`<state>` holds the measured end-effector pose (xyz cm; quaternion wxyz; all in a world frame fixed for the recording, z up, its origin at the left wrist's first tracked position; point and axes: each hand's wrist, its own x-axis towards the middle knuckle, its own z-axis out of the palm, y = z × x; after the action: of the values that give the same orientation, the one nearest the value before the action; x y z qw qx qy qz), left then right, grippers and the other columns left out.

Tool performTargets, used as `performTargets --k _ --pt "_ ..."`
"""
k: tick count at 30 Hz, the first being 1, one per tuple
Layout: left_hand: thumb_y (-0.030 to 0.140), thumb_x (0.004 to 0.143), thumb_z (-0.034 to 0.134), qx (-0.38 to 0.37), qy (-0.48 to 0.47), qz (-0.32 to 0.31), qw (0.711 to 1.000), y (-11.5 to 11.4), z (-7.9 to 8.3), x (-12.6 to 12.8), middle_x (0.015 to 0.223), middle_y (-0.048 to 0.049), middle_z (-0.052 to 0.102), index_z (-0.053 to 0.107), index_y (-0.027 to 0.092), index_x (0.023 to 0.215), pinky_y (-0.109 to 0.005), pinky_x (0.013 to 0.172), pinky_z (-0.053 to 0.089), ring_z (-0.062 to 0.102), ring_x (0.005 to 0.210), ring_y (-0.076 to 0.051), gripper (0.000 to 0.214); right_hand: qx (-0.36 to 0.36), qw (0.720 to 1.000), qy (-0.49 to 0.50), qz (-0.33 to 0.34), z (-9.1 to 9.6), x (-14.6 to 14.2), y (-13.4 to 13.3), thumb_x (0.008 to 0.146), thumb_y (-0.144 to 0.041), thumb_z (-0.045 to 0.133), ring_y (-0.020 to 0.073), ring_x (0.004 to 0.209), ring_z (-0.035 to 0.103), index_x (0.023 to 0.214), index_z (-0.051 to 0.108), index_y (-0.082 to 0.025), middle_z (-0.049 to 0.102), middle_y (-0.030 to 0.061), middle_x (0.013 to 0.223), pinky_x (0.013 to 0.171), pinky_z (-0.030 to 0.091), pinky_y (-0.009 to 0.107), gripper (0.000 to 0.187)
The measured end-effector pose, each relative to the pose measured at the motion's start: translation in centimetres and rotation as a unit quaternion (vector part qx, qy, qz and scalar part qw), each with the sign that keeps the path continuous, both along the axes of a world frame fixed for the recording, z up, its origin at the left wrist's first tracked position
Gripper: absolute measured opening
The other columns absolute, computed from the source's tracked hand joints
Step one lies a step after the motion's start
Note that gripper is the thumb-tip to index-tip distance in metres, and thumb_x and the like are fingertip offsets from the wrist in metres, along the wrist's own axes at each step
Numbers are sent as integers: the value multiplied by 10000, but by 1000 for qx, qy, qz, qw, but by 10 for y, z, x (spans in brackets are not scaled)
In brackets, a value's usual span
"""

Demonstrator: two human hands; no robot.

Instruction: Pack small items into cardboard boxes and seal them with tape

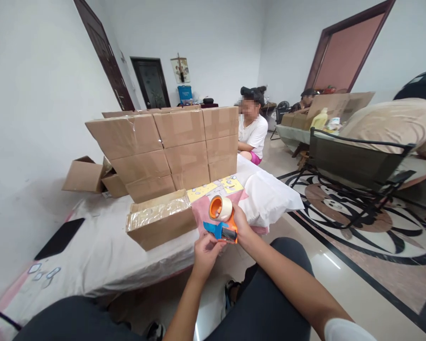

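My right hand (pixel 240 222) is wrapped round an orange and blue tape dispenser (pixel 218 230) with a roll of tape (pixel 226 208) on it. The dispenser is held above the near edge of the covered table. Just below its blue part, my left hand (pixel 206 248) has its fingertips pinched together, close against the dispenser. What lies between those fingertips is too small to make out. To the left of my hands a narrow cardboard box (pixel 166 227) stands on the table, with shiny clear wrapping visible in its top.
Several taped cardboard boxes (pixel 184 151) are stacked behind the narrow box. A black flat object (pixel 59 238) lies at left on the table cover (pixel 102 246). A person in white (pixel 255 135) sits beyond the stack. At right stand a folding chair (pixel 355 163) and another seated person (pixel 386 125).
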<state>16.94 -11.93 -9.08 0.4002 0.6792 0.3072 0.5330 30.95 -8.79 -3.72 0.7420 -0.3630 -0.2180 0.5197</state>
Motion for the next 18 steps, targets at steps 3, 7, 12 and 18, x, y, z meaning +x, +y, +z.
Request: performTargets --k 3,7,12,18 --pt "405 753 778 65 36 -16 997 -2 3 -4 549 1 599 599 219 539 -314 687 410 539 633 -169 336 -28 994 35 98 -2 3 -2 770 -389 592 192 634 661 715 601 -196 667 23 615 633 566 303 201" --pt "329 872 685 253 119 -21 960 -8 4 -5 573 18 646 589 224 606 -359 708 389 560 564 -151 302 -7 985 21 169 -1 6 -8 759 -415 618 166 537 579 586 542 -215 580 -10 500 582 529 286 275" --pt "260 919 589 400 167 61 899 -14 3 -2 602 8 668 579 237 677 -363 637 369 596 588 -166 243 41 965 -18 260 7 -6 -10 733 -478 642 140 453 484 450 449 -232 524 -8 430 528 474 271 422" --pt "288 938 470 484 179 168 840 -13 -8 -71 469 13 580 585 272 609 -305 509 400 549 441 -153 349 59 910 -47 407 10 -44 -18 691 -568 690 99 340 397 455 462 -220 371 -57 336 459 386 230 479"
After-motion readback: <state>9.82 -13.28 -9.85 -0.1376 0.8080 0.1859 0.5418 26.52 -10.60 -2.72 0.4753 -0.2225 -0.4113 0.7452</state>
